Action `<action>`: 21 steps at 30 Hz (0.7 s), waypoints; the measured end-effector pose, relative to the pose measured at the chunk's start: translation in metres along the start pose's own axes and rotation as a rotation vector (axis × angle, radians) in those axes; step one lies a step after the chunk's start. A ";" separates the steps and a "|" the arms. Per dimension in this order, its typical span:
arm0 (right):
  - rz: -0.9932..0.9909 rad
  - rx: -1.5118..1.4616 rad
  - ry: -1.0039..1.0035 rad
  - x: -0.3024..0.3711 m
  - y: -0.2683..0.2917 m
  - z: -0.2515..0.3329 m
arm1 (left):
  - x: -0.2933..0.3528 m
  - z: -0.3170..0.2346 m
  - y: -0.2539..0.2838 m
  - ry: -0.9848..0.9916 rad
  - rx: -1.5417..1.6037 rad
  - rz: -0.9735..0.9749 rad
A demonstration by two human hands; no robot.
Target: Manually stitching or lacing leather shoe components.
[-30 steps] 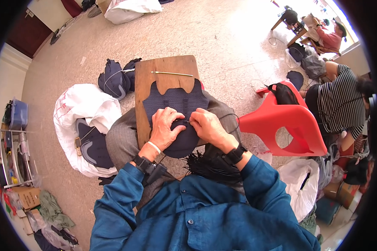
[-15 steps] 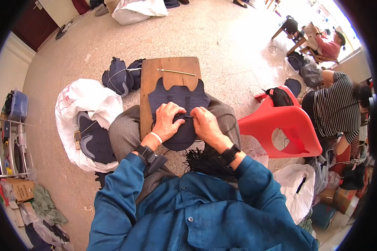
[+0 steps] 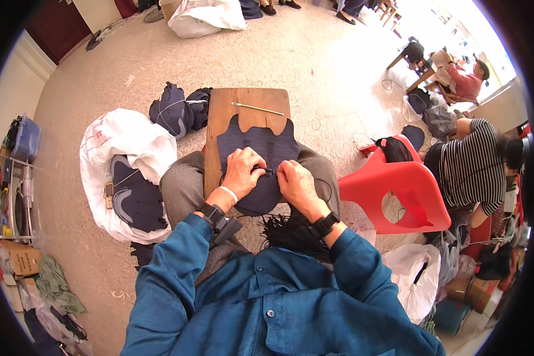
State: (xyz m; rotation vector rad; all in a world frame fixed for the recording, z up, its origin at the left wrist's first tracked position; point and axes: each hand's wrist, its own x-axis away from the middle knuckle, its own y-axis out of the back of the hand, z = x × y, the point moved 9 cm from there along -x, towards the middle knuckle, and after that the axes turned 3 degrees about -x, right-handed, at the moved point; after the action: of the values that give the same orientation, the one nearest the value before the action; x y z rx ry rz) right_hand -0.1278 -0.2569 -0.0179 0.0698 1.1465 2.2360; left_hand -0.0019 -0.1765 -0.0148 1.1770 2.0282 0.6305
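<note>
A dark navy fabric piece, with pointed tabs at its far end and a rounded near end, lies over my lap and a wooden stool top. My left hand is closed in a pinch at the middle of the piece. Opposite it, my right hand pinches too, fingertips a little apart from the left ones. A thin black cord spans the gap between the fingertips, and a loop curves out beyond my right hand. What lies under the fingers is partly hidden.
A long metal needle rests on the stool. To the left are a white sack holding similar pieces and a tied bundle. Black cords hang at my lap. A red plastic stool and a person in stripes are at right.
The whole view has shifted slightly, with more feet showing at the far edge. My right fingertips have drawn a little away from my left, and both hands keep their pinch.
</note>
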 end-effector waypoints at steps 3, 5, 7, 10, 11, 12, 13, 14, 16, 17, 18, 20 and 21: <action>0.030 0.021 -0.009 -0.006 -0.002 0.002 | 0.000 -0.003 -0.002 -0.045 -0.079 -0.021; 0.080 -0.050 -0.024 -0.009 0.001 0.003 | 0.000 -0.008 -0.003 -0.089 -0.131 -0.015; 0.102 -0.027 -0.023 -0.012 0.003 0.006 | -0.001 -0.011 -0.003 -0.130 -0.185 -0.004; 0.136 0.007 -0.024 -0.014 -0.001 0.005 | -0.003 -0.013 -0.004 -0.207 -0.250 0.037; 0.146 0.022 -0.023 -0.015 -0.001 0.004 | -0.003 -0.011 -0.004 -0.208 -0.214 0.048; 0.145 0.021 -0.020 -0.015 0.000 0.003 | -0.003 -0.010 -0.003 -0.210 -0.179 0.058; 0.149 0.001 -0.007 -0.015 0.001 0.004 | -0.003 -0.010 -0.002 -0.209 -0.181 0.056; 0.153 -0.019 0.007 -0.015 0.001 0.006 | -0.002 -0.008 -0.002 -0.196 -0.160 0.069; 0.147 -0.013 0.005 -0.013 -0.003 0.004 | -0.001 -0.008 -0.002 -0.183 -0.137 0.081; 0.140 -0.007 -0.001 -0.011 -0.004 0.002 | -0.001 -0.010 -0.002 -0.201 -0.129 0.071; 0.140 -0.005 -0.002 -0.010 -0.007 0.000 | 0.000 -0.013 -0.002 -0.219 -0.121 0.062; 0.072 0.048 -0.041 -0.011 -0.007 0.002 | 0.001 -0.015 0.001 -0.231 -0.147 0.059; 0.073 0.047 -0.044 -0.011 -0.007 0.003 | 0.002 -0.017 0.002 -0.244 -0.172 0.055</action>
State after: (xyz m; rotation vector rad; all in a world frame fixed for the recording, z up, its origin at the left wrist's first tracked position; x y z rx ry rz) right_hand -0.1141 -0.2580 -0.0193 0.1815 1.1908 2.2596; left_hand -0.0144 -0.1746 -0.0035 1.1504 1.7088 0.6407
